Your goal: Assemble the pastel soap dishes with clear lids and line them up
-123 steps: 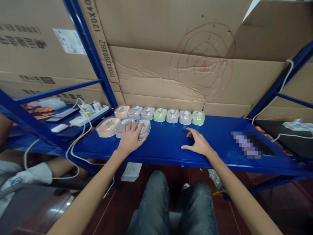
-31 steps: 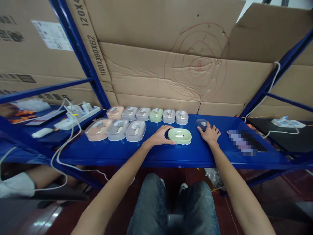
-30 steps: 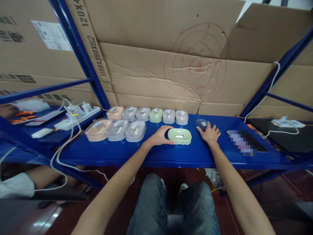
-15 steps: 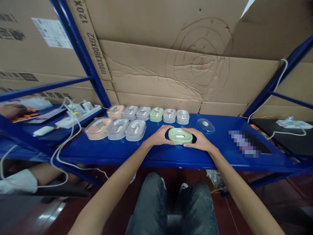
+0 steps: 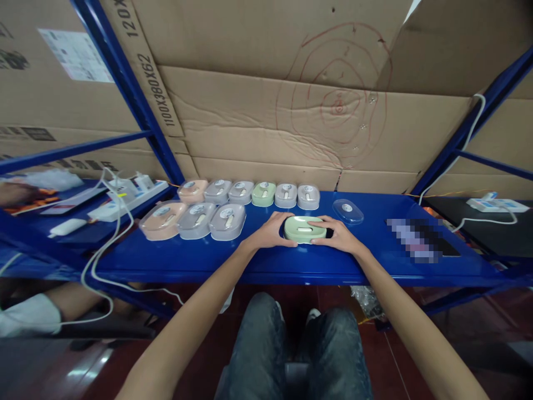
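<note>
Brown cardboard (image 5: 233, 105) backs a blue table (image 5: 387, 261). Near the frame's centre, the left hand (image 5: 272, 230) and right hand (image 5: 340, 235) grip a green box (image 5: 302, 235) by its ends; probably light, stiff and slick, it suits holding there.

Green box (image 5: 305, 229) between both hands (image 5: 275, 230)

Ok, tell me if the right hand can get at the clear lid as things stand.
Probably yes: the clear lid lies close beyond the right hand, with nothing visible between them. That hand is on the green box, though, so it would likely need to let go first.
</note>
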`<state>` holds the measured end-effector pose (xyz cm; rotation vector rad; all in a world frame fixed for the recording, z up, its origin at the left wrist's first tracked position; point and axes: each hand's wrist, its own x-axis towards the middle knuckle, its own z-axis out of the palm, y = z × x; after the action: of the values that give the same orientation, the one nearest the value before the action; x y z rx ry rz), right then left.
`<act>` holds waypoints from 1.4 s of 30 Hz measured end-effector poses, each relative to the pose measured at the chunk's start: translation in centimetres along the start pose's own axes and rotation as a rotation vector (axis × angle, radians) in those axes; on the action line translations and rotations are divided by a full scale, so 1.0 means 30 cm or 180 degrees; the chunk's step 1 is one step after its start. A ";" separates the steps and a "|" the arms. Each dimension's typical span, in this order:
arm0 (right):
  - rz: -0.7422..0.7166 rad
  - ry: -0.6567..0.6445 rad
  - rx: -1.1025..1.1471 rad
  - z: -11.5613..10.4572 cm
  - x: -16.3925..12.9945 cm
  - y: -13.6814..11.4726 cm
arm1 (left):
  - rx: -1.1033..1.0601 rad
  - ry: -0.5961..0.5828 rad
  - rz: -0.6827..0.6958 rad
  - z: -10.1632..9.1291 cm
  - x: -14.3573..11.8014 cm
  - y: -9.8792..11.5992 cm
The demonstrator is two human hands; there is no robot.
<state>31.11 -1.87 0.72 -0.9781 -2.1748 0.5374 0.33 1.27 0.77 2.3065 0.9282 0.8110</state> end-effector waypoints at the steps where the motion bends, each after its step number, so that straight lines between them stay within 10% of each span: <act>1: 0.0005 0.0010 0.0037 0.000 0.000 -0.001 | -0.0004 0.0002 -0.0015 0.001 0.001 -0.002; 12: 0.0409 0.1128 0.0097 -0.008 0.003 0.021 | -0.0062 -0.0104 -0.0109 -0.006 0.004 0.001; 18: 0.1055 0.2281 -0.1304 -0.033 -0.014 0.040 | 0.0094 -0.0122 0.0008 -0.017 0.001 0.011; 32: 0.1394 0.1151 -0.2692 -0.022 -0.025 0.024 | 0.0421 -0.0158 -0.0124 -0.039 -0.015 0.013; 42: 0.1323 0.1183 -0.2579 -0.015 -0.021 0.023 | 0.0219 -0.0072 -0.0030 -0.035 -0.018 0.002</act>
<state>32.08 -1.88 0.35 -1.8070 -1.8433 -0.3845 -0.67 1.10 1.35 2.3633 0.9705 0.7586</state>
